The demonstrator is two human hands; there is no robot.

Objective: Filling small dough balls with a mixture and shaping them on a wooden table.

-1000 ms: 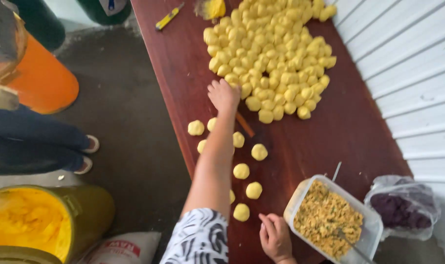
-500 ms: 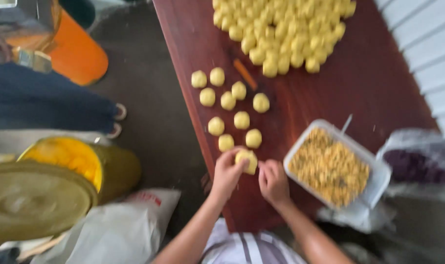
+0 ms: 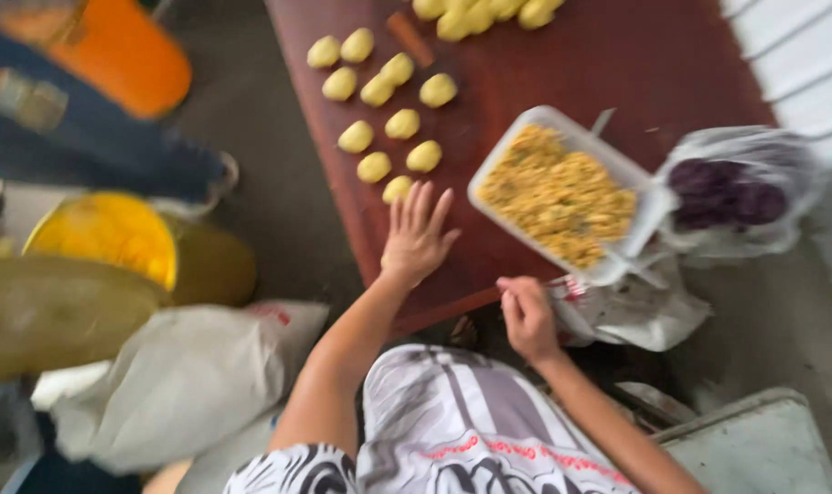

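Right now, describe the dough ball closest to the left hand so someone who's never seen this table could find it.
Start at the dark red wooden table and find the clear plastic tray of yellow crumbly filling. Left of it sits a loose cluster of pale yellow dough balls. The one you want is the cluster's nearest ball, just beyond the fingertips of the spread left hand.

Dark red-brown wooden worktop (image 3: 526, 73), smooth with a low sheen. Pale yellow dough balls (image 3: 402, 123) look soft and matt. A translucent plastic tub (image 3: 649, 206) holds coarse, crumbly yellow filling (image 3: 558, 194). Thin, crinkled clear plastic bag (image 3: 782, 155) wraps a dark purple mass. Striped cloth garment (image 3: 462, 421), matt.
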